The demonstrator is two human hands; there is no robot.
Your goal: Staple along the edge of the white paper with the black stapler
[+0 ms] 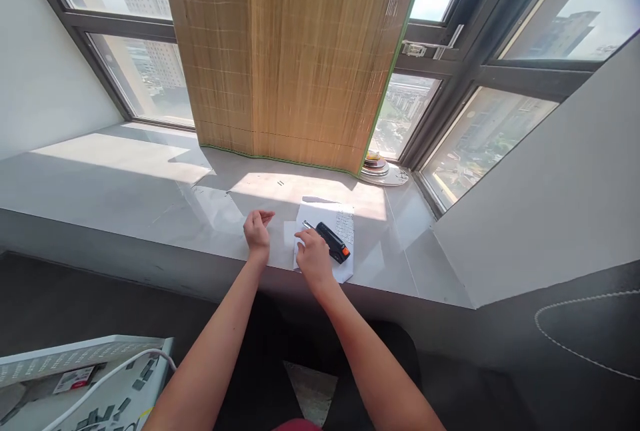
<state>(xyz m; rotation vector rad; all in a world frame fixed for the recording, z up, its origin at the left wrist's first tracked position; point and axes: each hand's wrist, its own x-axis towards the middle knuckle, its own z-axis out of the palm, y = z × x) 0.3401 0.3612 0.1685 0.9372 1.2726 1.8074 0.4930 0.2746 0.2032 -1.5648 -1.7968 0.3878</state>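
Observation:
My left hand [257, 230] rests on its edge on the pale window sill, its fingers cupped and stretched to the right, with nothing visible in it. Just to its right, my right hand [314, 256] is over the sheet of white paper [347, 271], fingers bent and apart. A black stapler [331, 242] with an orange end lies slantwise on the paper, right beside my right hand. Part of it is hidden behind that hand. Writing or print shows on the paper's right side. A few tiny dark strips [281, 183], perhaps staples, lie farther back.
A bamboo blind [300, 71] hangs in front of the windows. A stack of plates or lids [380, 170] stands in the sill's right corner. Below left is a white cart [125, 384] with a cable and small grey pieces. A beaded cord [537, 318] hangs at right.

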